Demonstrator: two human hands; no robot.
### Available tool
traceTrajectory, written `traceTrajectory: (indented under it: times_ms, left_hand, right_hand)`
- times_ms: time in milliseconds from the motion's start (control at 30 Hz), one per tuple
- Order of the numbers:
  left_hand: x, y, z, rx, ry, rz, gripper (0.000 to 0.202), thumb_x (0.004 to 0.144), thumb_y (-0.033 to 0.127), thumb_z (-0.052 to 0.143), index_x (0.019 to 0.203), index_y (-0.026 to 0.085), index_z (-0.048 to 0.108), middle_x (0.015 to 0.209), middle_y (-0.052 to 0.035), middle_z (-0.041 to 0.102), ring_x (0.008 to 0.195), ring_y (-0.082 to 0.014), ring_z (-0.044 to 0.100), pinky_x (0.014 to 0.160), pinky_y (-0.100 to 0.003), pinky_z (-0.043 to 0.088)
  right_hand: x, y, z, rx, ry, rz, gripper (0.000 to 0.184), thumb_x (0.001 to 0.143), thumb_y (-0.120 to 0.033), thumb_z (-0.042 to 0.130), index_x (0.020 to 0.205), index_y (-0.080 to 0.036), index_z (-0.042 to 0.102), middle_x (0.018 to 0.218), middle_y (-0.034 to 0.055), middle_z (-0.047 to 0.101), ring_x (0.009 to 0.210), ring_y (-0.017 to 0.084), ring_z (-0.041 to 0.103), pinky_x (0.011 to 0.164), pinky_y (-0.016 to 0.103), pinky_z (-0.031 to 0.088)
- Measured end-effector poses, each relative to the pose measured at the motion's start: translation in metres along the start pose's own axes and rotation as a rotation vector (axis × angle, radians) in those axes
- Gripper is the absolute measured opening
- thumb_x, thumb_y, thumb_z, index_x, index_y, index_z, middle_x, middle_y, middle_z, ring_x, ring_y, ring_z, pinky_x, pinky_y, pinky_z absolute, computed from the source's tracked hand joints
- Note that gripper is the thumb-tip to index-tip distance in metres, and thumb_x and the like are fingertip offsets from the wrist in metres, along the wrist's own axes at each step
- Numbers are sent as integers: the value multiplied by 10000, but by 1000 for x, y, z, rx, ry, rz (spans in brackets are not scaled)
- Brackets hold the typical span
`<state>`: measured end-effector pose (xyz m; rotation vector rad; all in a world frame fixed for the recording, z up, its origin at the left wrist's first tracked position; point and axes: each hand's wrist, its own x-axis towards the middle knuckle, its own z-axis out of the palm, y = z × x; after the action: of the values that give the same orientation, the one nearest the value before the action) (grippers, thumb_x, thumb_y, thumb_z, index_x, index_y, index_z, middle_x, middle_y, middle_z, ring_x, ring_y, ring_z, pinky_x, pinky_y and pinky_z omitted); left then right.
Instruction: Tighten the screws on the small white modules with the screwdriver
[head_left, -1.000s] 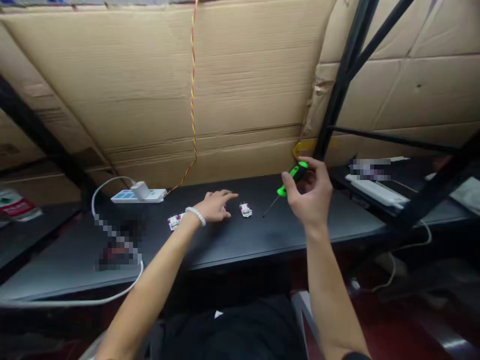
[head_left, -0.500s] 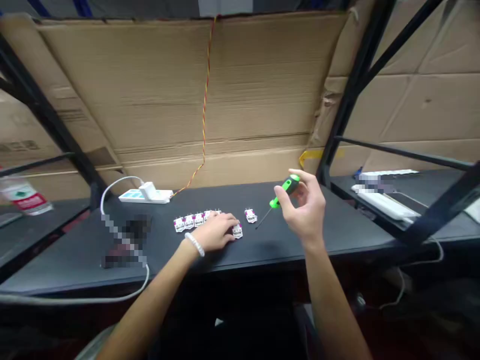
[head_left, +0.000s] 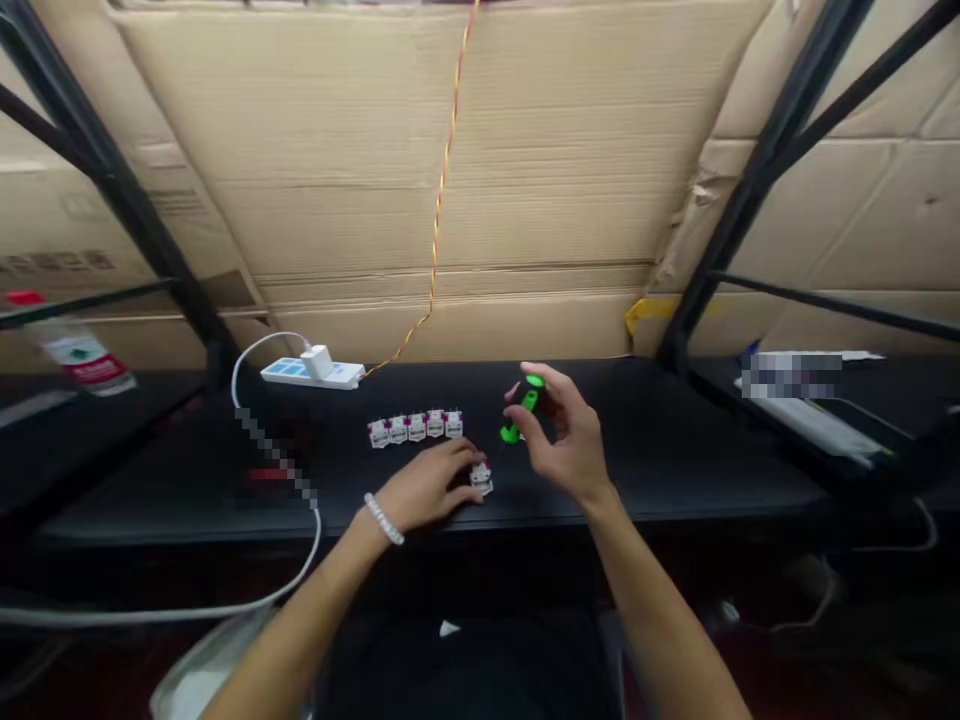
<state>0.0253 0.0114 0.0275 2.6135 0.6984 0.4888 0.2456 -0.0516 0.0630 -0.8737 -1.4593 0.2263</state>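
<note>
My left hand, with a beaded bracelet at the wrist, grips a small white module with purple parts on the dark tabletop, fingers and thumb at its left side. My right hand is closed round the handle of a green and black screwdriver, to the right of that module. The screwdriver points down; its thin shaft is hard to make out. Beyond my left hand, several similar modules sit side by side in a row. My right hand and the screwdriver mostly hide another spot of white behind them.
A white power strip with a plugged-in charger lies at the back left. Its white cable loops over the front edge. Black metal posts flank the table, and cardboard stands behind. A bottle is at far left.
The camera view has shifted. My left hand and its module have moved nearer the front edge, apart from the row. My right hand has brought the screwdriver leftward and turned it more upright.
</note>
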Motion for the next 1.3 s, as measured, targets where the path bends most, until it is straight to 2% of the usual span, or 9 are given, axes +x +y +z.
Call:
traceTrajectory:
  times_ms: [267,533,733,833,933,1000,1067,1200,1300]
  left_hand:
    - [2,-14,6,-137,40,24,407,913,366,872,1259,193,744,1243,-96,716,994,-226,713,933,-356,596]
    - [3,-14,6,-153,55,56,422,910,414,878,1247,187,764,1237,-102,722,1042,-237,709,969,-354,579]
    - [2,-14,5,-142,59,56,421,926,443,857,1264,205,776,1240,-102,733,1086,-252,714,998,-365,576]
    - [2,-15,6,-145,59,56,418,922,441,862,1259,207,781,1242,-100,732,1069,-248,716,989,-362,577]
    - [3,-16,7,-146,63,46,406,912,447,872,1239,221,790,1229,-88,738,1061,-246,719,981,-359,577]
    - [3,-16,7,-142,64,40,412,908,450,875,1239,219,792,1226,-87,740,1053,-245,719,977,-361,576]
    - [3,-16,7,-138,62,43,417,906,443,879,1241,209,795,1230,-93,739,1059,-246,717,983,-362,573]
    - [3,-15,5,-144,55,46,415,907,424,880,1244,196,798,1225,-99,737,1065,-249,720,983,-359,572]
    - [3,-15,5,-148,57,36,409,903,425,883,1234,198,801,1213,-94,737,1033,-243,720,954,-353,576]
  right_hand:
    - [-2,2,0,-20,-8,-1,486,964,-282,762,1433,-317,643,1098,32,804,922,212,813,847,382,731]
    - [-3,-6,-2,-11,-98,17,496,1009,-278,707,1491,-333,606,1187,51,793,961,217,821,917,413,717]
    - [-5,-5,4,62,-125,7,539,1067,-262,601,1578,-372,470,1370,96,717,951,207,830,818,377,719]
    - [-4,-6,3,80,-106,-34,446,1054,-270,619,1485,-358,540,1349,92,712,941,206,820,813,390,715]
    - [-1,-10,1,-32,-31,-100,402,944,-311,798,1328,-325,680,1302,83,674,1077,248,761,902,439,694]
    - [0,-14,-1,-113,49,-118,375,890,-308,865,1243,-314,740,1224,70,663,1083,249,725,887,423,683]
    - [0,-16,-1,-110,58,-97,328,940,-280,809,1260,-319,746,1206,69,677,1057,235,726,869,403,681]
    - [-2,-15,-1,-44,-28,-48,376,1041,-245,624,1403,-331,667,1313,92,712,1126,254,756,969,458,671]
    - [-2,-15,2,-106,24,-71,366,987,-311,727,1352,-322,697,1279,94,697,1112,266,745,940,462,677]
